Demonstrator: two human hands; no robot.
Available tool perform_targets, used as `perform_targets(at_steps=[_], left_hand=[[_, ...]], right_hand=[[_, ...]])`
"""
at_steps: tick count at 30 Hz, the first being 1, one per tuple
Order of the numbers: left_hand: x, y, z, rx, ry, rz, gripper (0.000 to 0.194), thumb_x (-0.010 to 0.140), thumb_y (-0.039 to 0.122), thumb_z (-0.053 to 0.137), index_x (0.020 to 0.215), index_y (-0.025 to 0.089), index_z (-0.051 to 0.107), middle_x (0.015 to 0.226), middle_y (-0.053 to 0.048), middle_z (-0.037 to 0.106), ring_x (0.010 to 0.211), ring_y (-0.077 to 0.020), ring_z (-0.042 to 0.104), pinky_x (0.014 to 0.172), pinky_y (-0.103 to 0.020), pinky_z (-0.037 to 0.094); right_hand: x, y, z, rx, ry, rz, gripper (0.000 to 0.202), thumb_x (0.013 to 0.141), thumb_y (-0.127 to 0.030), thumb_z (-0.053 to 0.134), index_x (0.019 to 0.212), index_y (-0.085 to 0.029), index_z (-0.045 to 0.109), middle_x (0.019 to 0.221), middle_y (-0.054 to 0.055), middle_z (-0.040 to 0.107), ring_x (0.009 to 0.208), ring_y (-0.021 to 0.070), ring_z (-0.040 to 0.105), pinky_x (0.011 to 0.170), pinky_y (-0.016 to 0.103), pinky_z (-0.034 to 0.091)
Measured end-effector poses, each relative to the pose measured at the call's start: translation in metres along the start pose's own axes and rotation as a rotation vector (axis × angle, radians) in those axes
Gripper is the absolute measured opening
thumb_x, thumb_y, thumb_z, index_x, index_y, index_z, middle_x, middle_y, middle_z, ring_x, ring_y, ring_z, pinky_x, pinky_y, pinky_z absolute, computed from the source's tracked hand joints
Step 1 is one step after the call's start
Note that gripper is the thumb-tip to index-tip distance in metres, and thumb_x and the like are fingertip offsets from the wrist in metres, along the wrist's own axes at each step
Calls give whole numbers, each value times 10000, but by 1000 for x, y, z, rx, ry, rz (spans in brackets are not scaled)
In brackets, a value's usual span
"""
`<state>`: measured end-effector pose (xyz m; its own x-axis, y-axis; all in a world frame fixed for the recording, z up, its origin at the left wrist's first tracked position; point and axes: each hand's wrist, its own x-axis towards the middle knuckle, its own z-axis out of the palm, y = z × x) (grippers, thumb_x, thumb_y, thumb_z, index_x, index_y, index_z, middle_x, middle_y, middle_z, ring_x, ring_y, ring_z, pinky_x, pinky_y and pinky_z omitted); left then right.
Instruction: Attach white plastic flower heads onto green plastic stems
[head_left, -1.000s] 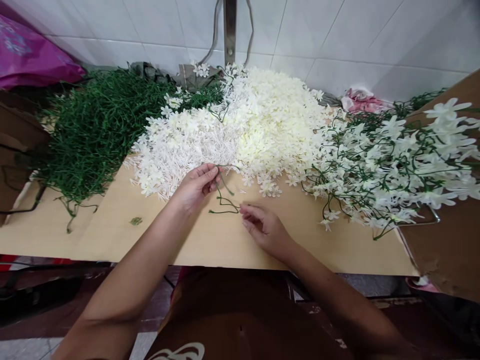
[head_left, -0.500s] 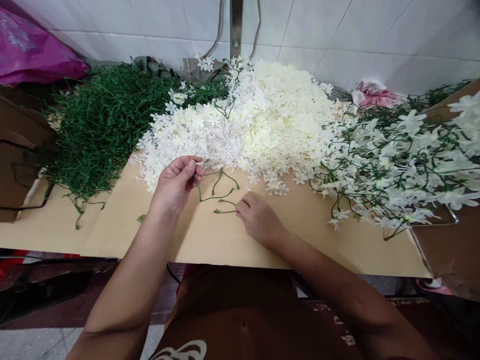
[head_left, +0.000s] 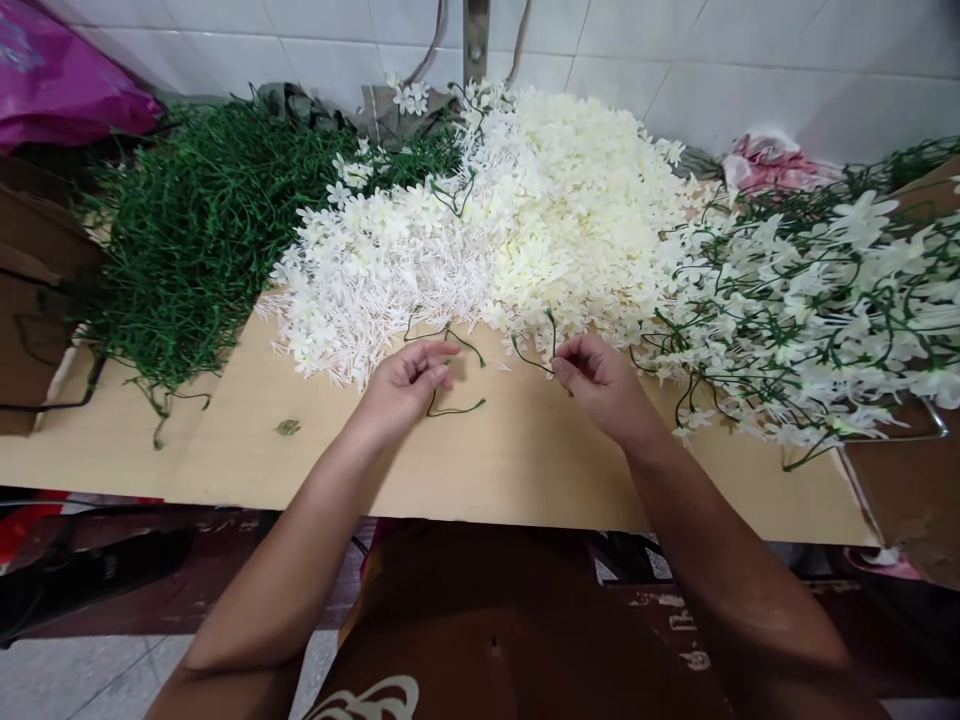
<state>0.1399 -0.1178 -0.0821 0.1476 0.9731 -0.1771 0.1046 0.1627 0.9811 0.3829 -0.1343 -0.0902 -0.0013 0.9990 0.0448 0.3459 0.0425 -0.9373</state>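
1. Right now, your right hand (head_left: 600, 385) pinches a forked green stem (head_left: 553, 338) between thumb and fingers, just in front of the loose flowers (head_left: 585, 200). No bloom shows on that stem.

2. Your left hand (head_left: 405, 385) has thumb and fingers curled near each other, with a narrow gap at most; you may have a stem there, but I cannot tell. Just beside its fingertips lies a second stem (head_left: 468, 344), and a third (head_left: 459, 411) runs out from beneath the hand. Both look bare.

3. Done, as far as I can judge: the sprays (head_left: 795, 310) heaped to your right, where white blooms sit on green stems.

4. Left, by the same judgement: plenty. The bare stems (head_left: 195, 220) form a large heap on your left, and the loose flowers fill the middle of the board (head_left: 525, 480) beyond your hands. A few stems are mixed in among the flowers.

5. Your left box (head_left: 37, 240) stands beside the stem heap; its inside is hidden from you here.

6. Your right box (head_left: 911, 490) sits below the sprays, which overlap it. Whether any lie inside or only across it, I cannot tell.

7. The purple bag (head_left: 67, 90) rests at your far left; nothing shows of its contents.
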Motion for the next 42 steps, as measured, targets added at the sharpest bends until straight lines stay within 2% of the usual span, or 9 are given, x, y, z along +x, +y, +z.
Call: perform_targets(at_steps=[6,14,16,19,25,29,33,36,42], left_hand=[[6,-17,2,170,-67,-43,285,788,317,616,1000,146,701,654,0,641,544,-98,495,547,-237,383],[11,-27,2,484,-51,54,269,860,396,516,712,182,584,636,7,600,569,-111,484,592,-261,376],[10,-26,4,497,-44,70,263,874,393,495,738,187,587,656,6,612,586,-119,504,617,-269,389],[9,-27,6,529,-42,117,249,890,370,474,773,191,601,682,4,628,614,-128,532,646,-277,404],[8,-32,4,572,-20,216,239,901,343,475,896,195,662,758,-17,675,711,-159,597,683,-287,432],[8,-32,4,649,-29,261,226,897,324,486,912,204,677,799,-30,694,768,-182,617,726,-304,445],[8,-30,7,697,-43,269,210,906,301,490,925,211,679,852,-41,698,840,-200,630,762,-314,448],[6,-25,9,716,-13,324,204,906,270,495,963,199,677,925,-65,683,905,-208,625,797,-318,458],[17,4,30,902,18,451,266,926,243,477,1098,177,669,1037,-105,644,1014,-247,586,879,-371,457]], right_hand=[[2,15,-15,-119,105,15,124,787,-312,596,788,-200,543,636,-34,524,591,115,491,585,269,399],[18,17,-75,-571,738,-207,184,816,-283,622,968,-185,588,1057,160,581,768,196,569,644,348,466],[20,10,-60,-633,624,-292,134,844,-249,582,960,-184,601,1046,159,574,810,218,579,646,347,475],[24,-5,-13,-669,142,-349,108,891,-209,524,880,-176,625,892,95,604,789,210,597,694,341,492],[35,-38,50,-954,-413,-94,141,874,-169,606,986,-102,659,1071,176,636,1009,282,611,851,363,466],[33,-29,41,-902,-409,-44,116,872,-85,527,867,-130,633,1003,143,647,882,228,609,793,338,449],[37,-10,20,-579,-151,-94,118,798,-67,545,762,-174,581,810,56,628,744,175,567,724,317,446],[46,-4,11,-246,-7,2,74,781,-123,571,812,-178,610,676,-7,570,602,132,518,613,286,432],[50,0,7,192,-8,111,237,716,-364,739,733,-182,589,543,-54,549,427,81,499,434,229,421]])
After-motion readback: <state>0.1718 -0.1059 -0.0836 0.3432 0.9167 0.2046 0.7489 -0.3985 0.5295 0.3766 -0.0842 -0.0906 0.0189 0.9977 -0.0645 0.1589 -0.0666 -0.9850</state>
